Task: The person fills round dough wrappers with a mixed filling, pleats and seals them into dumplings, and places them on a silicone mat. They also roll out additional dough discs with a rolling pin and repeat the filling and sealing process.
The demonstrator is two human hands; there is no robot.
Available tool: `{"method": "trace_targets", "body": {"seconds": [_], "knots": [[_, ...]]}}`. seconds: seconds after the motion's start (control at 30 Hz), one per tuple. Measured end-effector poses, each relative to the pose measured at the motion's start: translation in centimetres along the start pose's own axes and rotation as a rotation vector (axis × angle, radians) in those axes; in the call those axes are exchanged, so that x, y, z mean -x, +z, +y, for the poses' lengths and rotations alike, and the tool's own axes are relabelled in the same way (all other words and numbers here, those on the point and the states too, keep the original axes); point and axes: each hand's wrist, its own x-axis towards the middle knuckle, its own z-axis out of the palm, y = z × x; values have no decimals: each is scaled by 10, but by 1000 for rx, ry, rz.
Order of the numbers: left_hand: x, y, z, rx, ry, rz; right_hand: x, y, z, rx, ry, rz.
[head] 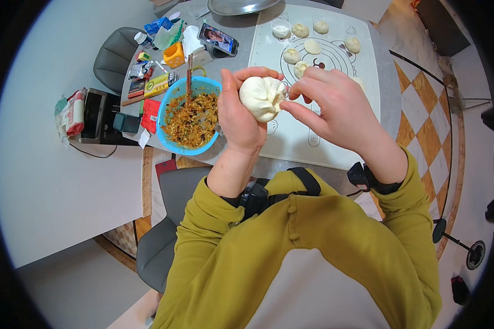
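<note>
A pleated dough bun point(262, 98) rests in my left hand point(243, 111), whose fingers curl round its far side. My right hand point(333, 103) is at the bun's right side, thumb and fingertips beside the gathered pleats; whether they pinch the dough is not clear. Left of my hands stands a blue bowl point(161, 130) of chopped filling point(193, 123), with chopsticks point(189, 80) standing in it. Beyond my right hand, several small buns point(300, 30) and a flat dough round point(312, 46) lie on a white printed mat point(333, 155). A small bowl of white powder point(281, 29) is at the mat's far side.
A phone point(218, 39) leans on a stand behind the bowl. An orange holder point(173, 55), a white bottle point(141, 38), packets and a red packet point(150, 115) crowd the table's left. A metal lid point(243, 5) lies at the far edge. A grey chair point(160, 230) is near my left side.
</note>
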Motion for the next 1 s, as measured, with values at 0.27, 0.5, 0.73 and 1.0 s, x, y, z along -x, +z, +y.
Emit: {"method": "trace_targets", "body": {"seconds": [0.27,0.5,0.73,1.0], "knots": [[3,-3,0,-105,28,-62,-8,7,-1,-4,-32,-21],[4,1,-1,-147,117,-37,-8,3,-1,65,-96,75],[8,3,4,-88,18,-64,-9,-2,-4,131,-228,146],[13,7,9,-142,19,-101,-12,1,-2,98,-320,175]]}}
